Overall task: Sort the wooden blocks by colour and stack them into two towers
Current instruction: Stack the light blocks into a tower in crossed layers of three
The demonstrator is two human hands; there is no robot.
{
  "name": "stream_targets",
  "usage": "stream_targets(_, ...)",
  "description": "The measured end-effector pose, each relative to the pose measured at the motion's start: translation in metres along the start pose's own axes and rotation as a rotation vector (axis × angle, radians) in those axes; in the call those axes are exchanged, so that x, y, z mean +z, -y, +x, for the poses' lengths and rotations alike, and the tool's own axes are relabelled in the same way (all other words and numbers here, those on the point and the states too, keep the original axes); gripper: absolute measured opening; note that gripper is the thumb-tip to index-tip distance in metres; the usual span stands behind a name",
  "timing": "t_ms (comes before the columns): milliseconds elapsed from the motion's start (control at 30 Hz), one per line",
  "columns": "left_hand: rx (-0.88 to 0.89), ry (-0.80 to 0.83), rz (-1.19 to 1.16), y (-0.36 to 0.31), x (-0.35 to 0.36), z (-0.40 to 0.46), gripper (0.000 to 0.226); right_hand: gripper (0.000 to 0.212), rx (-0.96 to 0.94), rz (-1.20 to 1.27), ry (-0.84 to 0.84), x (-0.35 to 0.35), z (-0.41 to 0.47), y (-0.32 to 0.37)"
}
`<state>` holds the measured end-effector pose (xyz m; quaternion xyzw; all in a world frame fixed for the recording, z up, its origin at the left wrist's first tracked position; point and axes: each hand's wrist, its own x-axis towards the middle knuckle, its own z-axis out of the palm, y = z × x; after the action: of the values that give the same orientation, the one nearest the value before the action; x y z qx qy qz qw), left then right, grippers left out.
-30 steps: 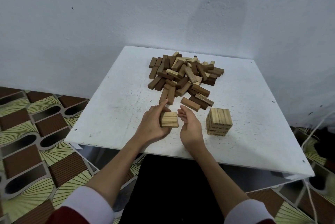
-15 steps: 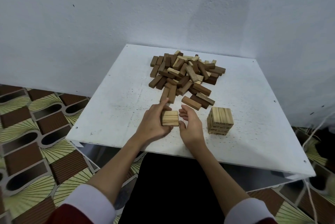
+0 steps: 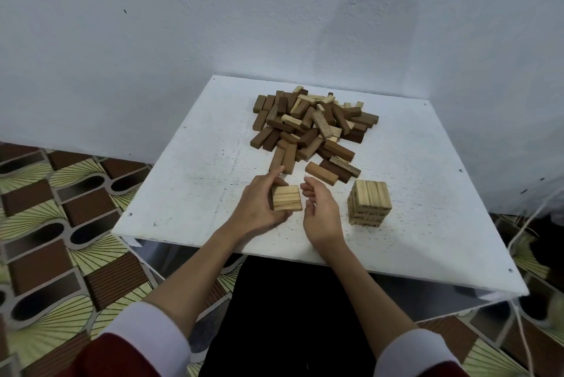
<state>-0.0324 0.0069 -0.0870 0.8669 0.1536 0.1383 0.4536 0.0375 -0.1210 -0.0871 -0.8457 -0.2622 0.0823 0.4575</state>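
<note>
**Barely started: one short tower up, most blocks waiting**

So far you are showing one short pale wooden tower [image 3: 370,203] at centre right of the white square table [image 3: 189,190]. Above it, the mixed pile of dark and pale wooden blocks [image 3: 311,129] is lying unsorted, with no dark tower visible. Your left hand [image 3: 259,205] is gripping a flat row of pale blocks [image 3: 286,198] at frame centre, fingers curled around its left edge. Your right hand [image 3: 320,209] is hovering just beside it, fingers loosely curled, holding nothing.
</note>
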Motion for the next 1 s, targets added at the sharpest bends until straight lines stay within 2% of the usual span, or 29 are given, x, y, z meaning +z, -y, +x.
stream_targets(133, -0.066, 0.032, -0.055, -0.003, -0.003, 0.002, 0.094, 0.045, 0.016, 0.025, 0.057, -0.005, 0.000, 0.006)
stream_targets(233, -0.082, 0.036, -0.113, -0.011, -0.007, 0.005, 0.096, 0.053, -0.009, 0.037, 0.112, -0.015, -0.002, 0.015)
stream_targets(467, 0.079, 0.041, -0.138, -0.056, -0.009, 0.016, 0.093, 0.066, -0.208, -0.048, 0.147, -0.071, 0.006, 0.029)
stream_targets(600, 0.175, 0.084, -0.125, -0.089, 0.008, 0.029, 0.094, 0.065, -0.224, -0.096, 0.156, -0.120, 0.009, 0.027)
stream_targets(700, 0.174, 0.141, -0.154, -0.103, 0.027, 0.039, 0.097, 0.067, -0.202, -0.125, 0.136, -0.145, 0.011, 0.012)
stream_targets(800, 0.186, 0.199, -0.114, -0.112, 0.045, 0.045, 0.100, 0.073, -0.152, -0.187, 0.154, -0.160, 0.012, -0.003)
stream_targets(1000, 0.205, 0.244, -0.020, -0.114, 0.063, 0.047, 0.100, 0.072, -0.158, -0.227, 0.185, -0.168, 0.011, -0.025)
